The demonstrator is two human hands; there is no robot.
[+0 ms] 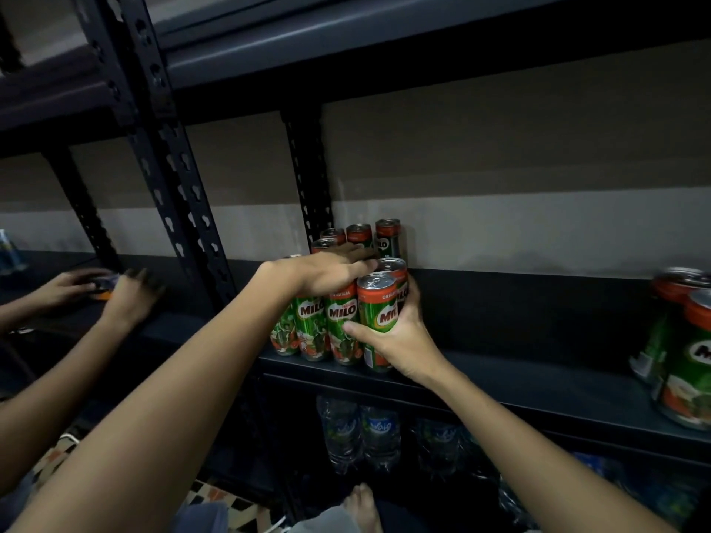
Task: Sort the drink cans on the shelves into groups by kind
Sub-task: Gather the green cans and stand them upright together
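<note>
Milo cans point(342, 325) clustered upright on shelf point(500, 378), left-centre. Left hand point(327, 273) flat on can tops, fingers straight and together. Right hand point(396, 340) wrapped round near-right can point(379, 313), thumb across front. More Milo cans point(681, 352) far right, apart. Water bottles point(361, 436) on the shelf below.

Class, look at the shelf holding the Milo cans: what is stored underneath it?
Under the shelf stand clear water bottles with blue labels. How many there are, and what lies further right, is lost in shadow.
</note>
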